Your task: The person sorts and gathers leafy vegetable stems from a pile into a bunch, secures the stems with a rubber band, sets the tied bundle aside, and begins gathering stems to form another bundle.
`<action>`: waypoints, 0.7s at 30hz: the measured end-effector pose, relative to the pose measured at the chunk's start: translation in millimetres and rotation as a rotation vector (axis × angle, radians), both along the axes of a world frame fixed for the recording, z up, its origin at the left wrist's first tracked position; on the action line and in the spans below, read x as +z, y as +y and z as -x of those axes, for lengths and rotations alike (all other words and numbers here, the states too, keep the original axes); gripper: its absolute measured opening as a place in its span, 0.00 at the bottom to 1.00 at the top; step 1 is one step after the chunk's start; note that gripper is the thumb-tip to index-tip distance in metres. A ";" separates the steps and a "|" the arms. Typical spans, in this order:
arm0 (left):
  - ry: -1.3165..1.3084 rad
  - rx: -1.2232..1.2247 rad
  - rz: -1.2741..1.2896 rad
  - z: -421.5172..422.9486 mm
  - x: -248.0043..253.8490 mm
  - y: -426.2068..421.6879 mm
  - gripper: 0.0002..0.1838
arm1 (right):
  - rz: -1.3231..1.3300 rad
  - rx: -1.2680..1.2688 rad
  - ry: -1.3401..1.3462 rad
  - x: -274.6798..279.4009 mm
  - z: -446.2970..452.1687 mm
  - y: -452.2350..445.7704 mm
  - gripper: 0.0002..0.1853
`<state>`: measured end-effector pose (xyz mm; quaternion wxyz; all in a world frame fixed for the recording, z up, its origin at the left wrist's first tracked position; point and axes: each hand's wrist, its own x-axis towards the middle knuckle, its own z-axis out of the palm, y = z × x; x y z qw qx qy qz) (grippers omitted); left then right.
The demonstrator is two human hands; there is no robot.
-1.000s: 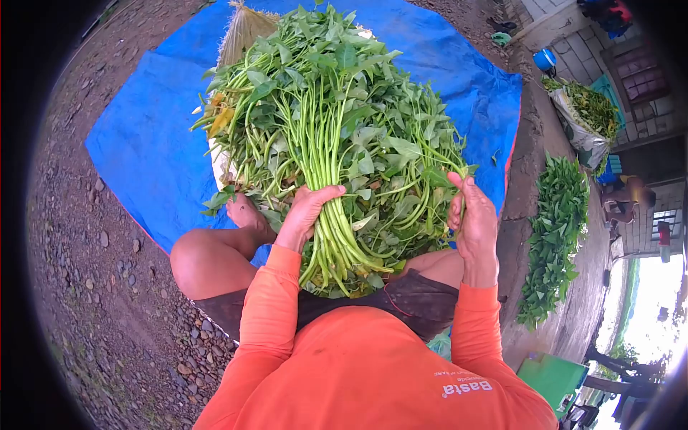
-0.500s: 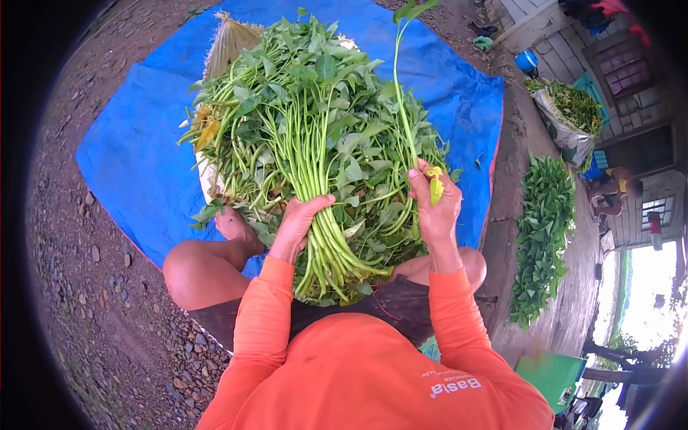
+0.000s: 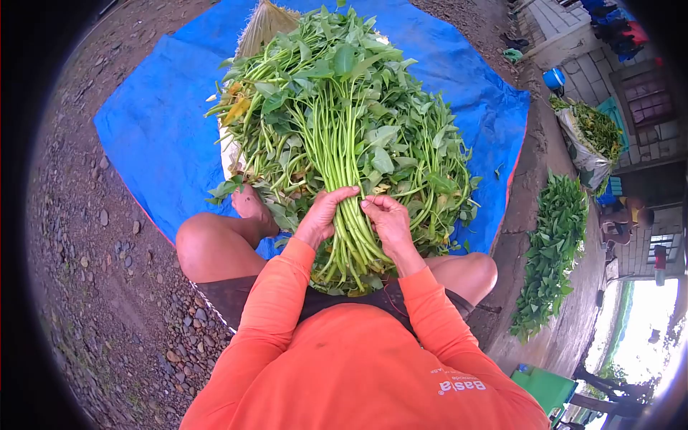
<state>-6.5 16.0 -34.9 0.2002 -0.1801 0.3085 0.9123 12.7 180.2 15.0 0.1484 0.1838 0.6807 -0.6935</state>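
Observation:
A bundle of water spinach (image 3: 337, 154), its long pale-green stems gathered and leafy tops pointing away from me, is wrapped by my left hand (image 3: 323, 216) around mid-stem. My right hand (image 3: 390, 226) is closed beside it, thumb and fingers pinched at the right edge of the same stems. The cut ends hang toward my lap. Beneath and around the bundle lies a large heap of loose water spinach (image 3: 423, 158), with some yellowed leaves (image 3: 237, 111) on its left side.
The heap lies on a blue tarp (image 3: 161, 129) between my bent legs. A row of leafy greens (image 3: 548, 258) lies on the concrete to the right, near a filled sack (image 3: 588, 150). Another person (image 3: 627, 218) sits farther back. Gravel (image 3: 129, 287) covers the left ground.
My right hand has moved left from the single raised stem to the bundle. The stem no longer stands apart, and the yellow leaf has left that hand. The view has shifted slightly.

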 end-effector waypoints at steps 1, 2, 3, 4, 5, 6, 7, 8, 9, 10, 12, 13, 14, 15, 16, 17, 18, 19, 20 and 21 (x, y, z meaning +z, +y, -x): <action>0.032 0.058 0.055 -2.6 4.5 7.1 0.19 | 0.016 -0.019 -0.021 -4.2 -0.5 0.1 0.09; 0.119 0.288 0.248 -9.5 9.7 21.6 0.21 | 0.032 -0.035 -0.042 -9.1 -0.5 0.1 0.08; 0.121 0.401 0.354 -11.0 9.0 30.7 0.22 | 0.048 -0.048 -0.063 -11.9 0.1 -0.6 0.07; 0.113 0.377 0.394 -9.3 6.8 31.4 0.21 | 0.028 -0.045 -0.069 -14.8 -0.5 -1.1 0.07; 0.100 0.352 0.435 -9.0 3.7 30.9 0.20 | 0.017 0.003 -0.049 -17.5 -0.7 0.1 0.07; 0.059 0.239 0.377 -8.5 6.1 23.7 0.20 | 0.008 0.051 -0.031 -19.6 -1.8 0.6 0.08; 0.017 0.126 0.318 -6.9 8.8 13.6 0.19 | -0.002 0.099 -0.013 -20.5 -4.1 0.5 0.08; -0.020 0.016 0.258 -5.1 13.5 7.6 0.18 | -0.004 0.103 -0.022 -31.5 -4.2 3.0 0.08; 0.000 0.066 0.275 -6.0 10.9 9.1 0.17 | -0.044 0.097 0.007 -32.7 -6.8 3.8 0.08; 0.024 0.116 0.295 -6.0 6.6 13.2 0.17 | -0.081 0.091 0.040 -32.9 -9.4 5.2 0.08; 0.069 0.172 0.394 -8.4 7.3 15.8 0.16 | -0.220 0.082 0.184 -47.0 -19.1 14.5 0.08; 0.077 0.166 0.402 -8.9 12.4 14.9 0.16 | -0.215 0.110 0.179 -41.0 -25.2 16.6 0.08; 0.084 0.159 0.414 -9.9 17.7 13.4 0.16 | -0.208 0.137 0.175 -34.7 -32.5 20.0 0.08; 0.095 0.152 0.428 -9.5 23.7 11.4 0.15 | -0.198 0.163 0.175 -23.7 -37.5 23.1 0.08; 0.121 0.157 0.411 -9.4 31.0 9.3 0.14 | -0.226 0.220 0.169 -10.5 -41.4 30.6 0.07; 0.158 0.181 0.441 -8.9 39.0 7.4 0.14 | -0.172 0.236 0.205 -12.9 -44.1 43.4 0.09; 0.200 0.207 0.473 -7.2 49.3 4.5 0.14 | -0.249 0.243 0.177 -7.7 -45.9 57.2 0.10; 0.242 0.232 0.506 -6.3 60.7 0.1 0.14 | -0.323 0.249 0.147 -3.7 -49.5 72.3 0.11; 0.312 0.207 0.559 -5.1 74.6 -7.4 0.15 | -0.575 0.305 0.219 -4.9 -55.5 89.7 0.14; 0.385 0.244 0.618 -2.6 83.0 -12.7 0.16 | -0.828 0.349 0.294 -6.9 -60.5 104.1 0.16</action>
